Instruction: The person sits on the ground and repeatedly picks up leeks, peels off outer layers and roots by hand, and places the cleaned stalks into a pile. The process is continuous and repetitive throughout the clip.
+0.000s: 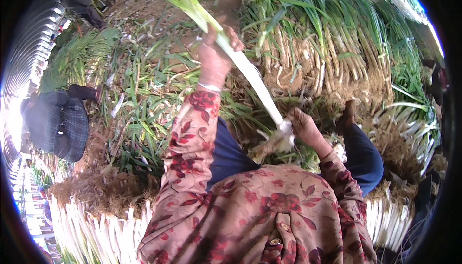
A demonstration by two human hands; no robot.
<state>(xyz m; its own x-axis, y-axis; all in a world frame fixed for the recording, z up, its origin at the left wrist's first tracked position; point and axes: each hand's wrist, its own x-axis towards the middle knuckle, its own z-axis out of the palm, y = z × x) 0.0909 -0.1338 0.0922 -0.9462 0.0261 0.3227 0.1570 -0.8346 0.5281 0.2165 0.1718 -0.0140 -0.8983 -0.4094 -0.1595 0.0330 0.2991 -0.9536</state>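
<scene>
A large green onion (252,78) slants across the middle, its green leaves at the top and its root end at the lower right. My left hand (218,49) is closed around the stalk where the white turns to green. Beside the root end is my right hand (305,125), its fingers curled close to the bulb; whether they pinch a root or a peeled skin cannot be told. Under the root end hangs a brownish strip of outer skin or roots (267,146), partly blurred.
Unpeeled green onions (325,51) with soil-covered roots stand piled ahead on the right. White peeled stalks (104,228) lie at the lower left, more (389,224) at the lower right. Leaf scraps (155,94) cover the ground. A person in plaid clothing (59,126) is at the left.
</scene>
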